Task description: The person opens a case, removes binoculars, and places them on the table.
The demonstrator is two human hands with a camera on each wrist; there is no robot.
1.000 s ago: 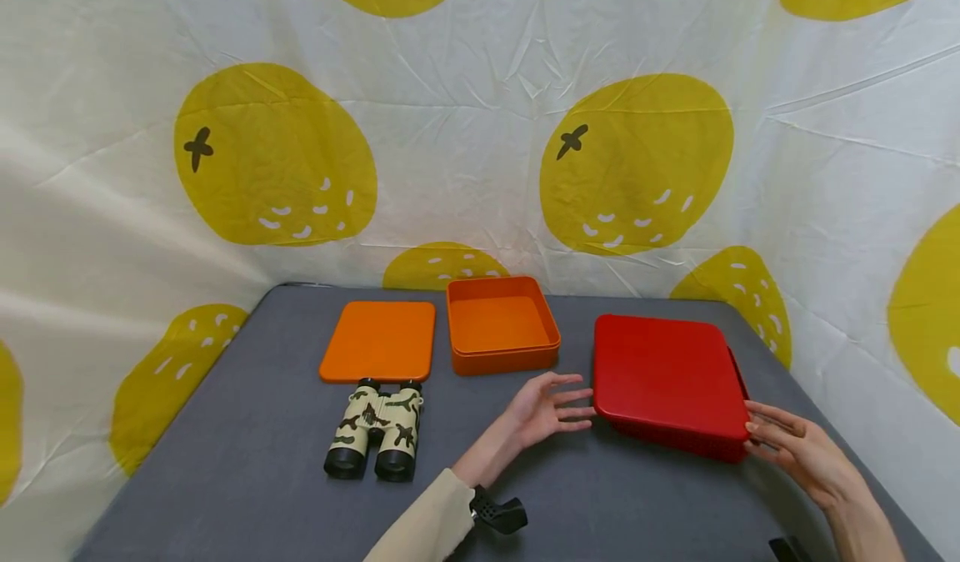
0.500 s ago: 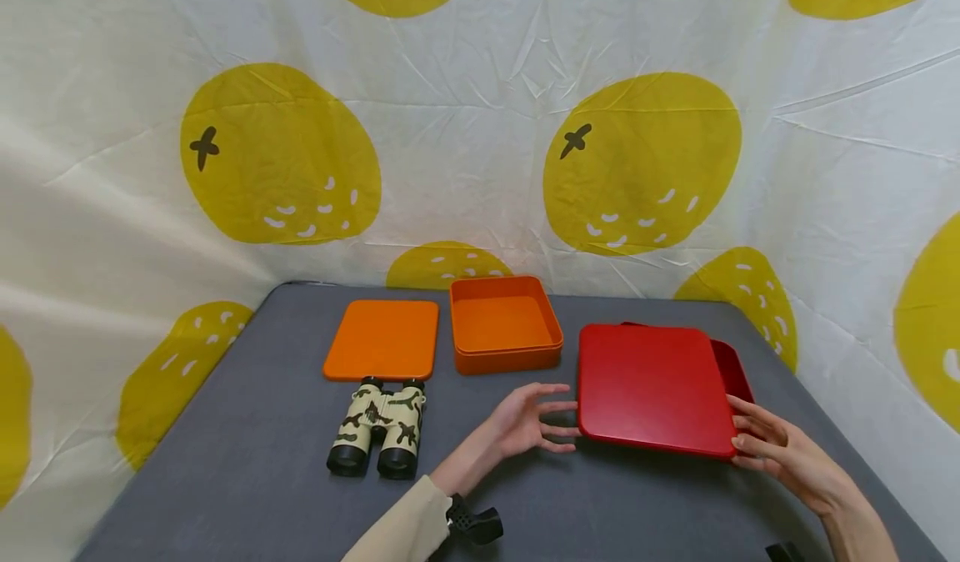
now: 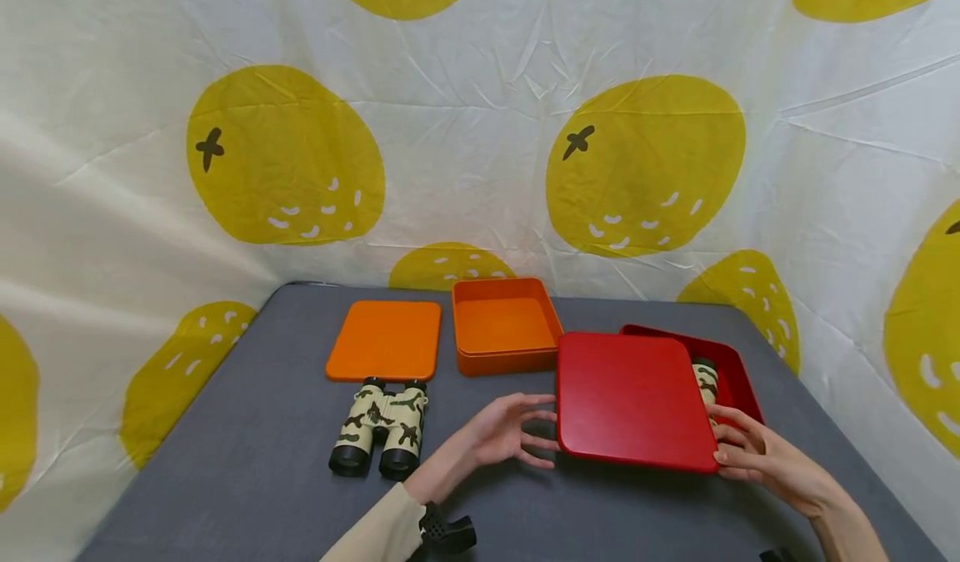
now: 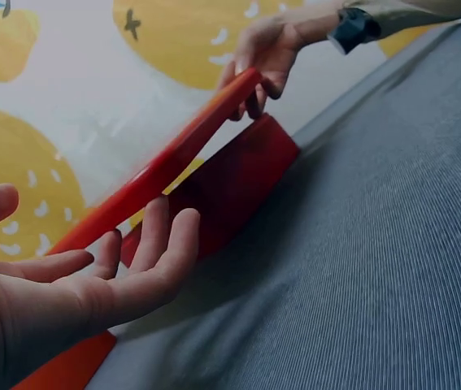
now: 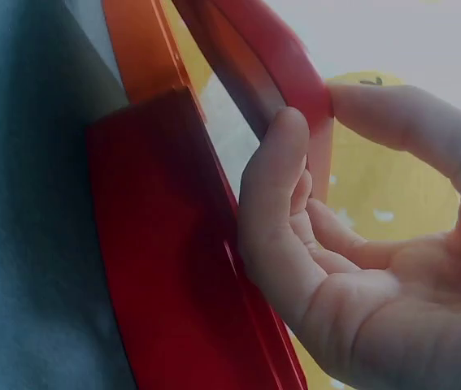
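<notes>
A red lid hangs tilted above the table, to the front left of its red box. My right hand pinches the lid's near right corner, the thumb and fingers on either side of the rim, clear in the right wrist view. My left hand has spread, relaxed fingers at the lid's left edge; in the left wrist view some fingertips lie below the lid and the thumb stands apart. Inside the box, partly hidden by the lid, lies a camouflage-patterned thing, like one barrel of a pair of binoculars.
Camouflage binoculars lie on the grey table at left. Behind them is a flat orange lid, and beside it an open orange box. A white cloth with yellow fruit prints hangs round the table.
The red lid has come off the box and moved left and toward me with both hands. The box's inside and the camouflage-patterned thing now show.
</notes>
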